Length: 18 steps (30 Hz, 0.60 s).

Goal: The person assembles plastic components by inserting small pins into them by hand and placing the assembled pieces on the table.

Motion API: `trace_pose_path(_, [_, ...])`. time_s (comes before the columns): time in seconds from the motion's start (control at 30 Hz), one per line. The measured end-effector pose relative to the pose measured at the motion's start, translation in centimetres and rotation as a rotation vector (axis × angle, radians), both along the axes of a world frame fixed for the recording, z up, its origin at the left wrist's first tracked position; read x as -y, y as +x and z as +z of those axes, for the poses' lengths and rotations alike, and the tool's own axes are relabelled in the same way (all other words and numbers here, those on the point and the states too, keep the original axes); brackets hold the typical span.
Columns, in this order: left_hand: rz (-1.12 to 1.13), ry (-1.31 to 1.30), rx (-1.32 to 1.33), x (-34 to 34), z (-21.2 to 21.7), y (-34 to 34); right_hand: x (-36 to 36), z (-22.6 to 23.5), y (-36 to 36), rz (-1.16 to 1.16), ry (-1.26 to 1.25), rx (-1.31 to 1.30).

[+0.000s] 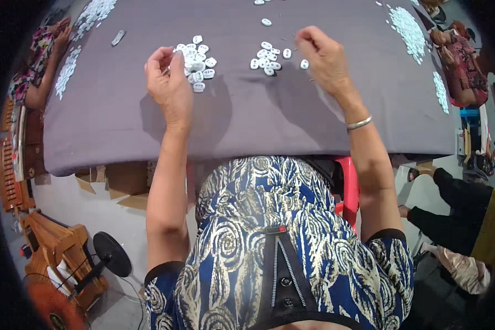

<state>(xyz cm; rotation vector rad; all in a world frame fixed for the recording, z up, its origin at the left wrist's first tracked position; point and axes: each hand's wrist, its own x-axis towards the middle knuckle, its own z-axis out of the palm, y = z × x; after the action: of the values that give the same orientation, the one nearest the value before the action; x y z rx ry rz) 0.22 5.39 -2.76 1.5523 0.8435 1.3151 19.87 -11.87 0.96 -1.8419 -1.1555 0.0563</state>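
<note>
My left hand (169,88) is beside a loose heap of small white oval pieces with dark marks (198,65). Its fingers are curled, with the thumb close to the fingertips at the heap's left edge; what they hold, if anything, is hidden. My right hand (327,63) is raised over the table, right of a smaller group of the same white oval pieces (267,56). Its thumb and fingers are drawn together and slightly blurred, so anything between them does not show. A single white piece (304,64) lies just beside this hand. A metal bangle (359,122) circles my right wrist.
A grey cloth covers the table (247,121). More white pieces lie in heaps at the far left (67,71) and far right (408,34), where other people sit. A small grey object (118,37) lies left of my heap. A red plastic chair (348,187) shows below the edge.
</note>
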Motion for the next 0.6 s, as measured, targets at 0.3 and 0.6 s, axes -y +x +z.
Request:
trace_pose_path(0.3, [-0.348,-0.176,0.171,3.7,1.0,1.1,0.1,-0.2,2.5,0.135,-0.186,0.077])
trace_pose_path(0.6, [-0.458,-0.372,-0.004,5.7,0.6,1.5,-2.0,-0.3,2.3,0.248,-0.3,0.279])
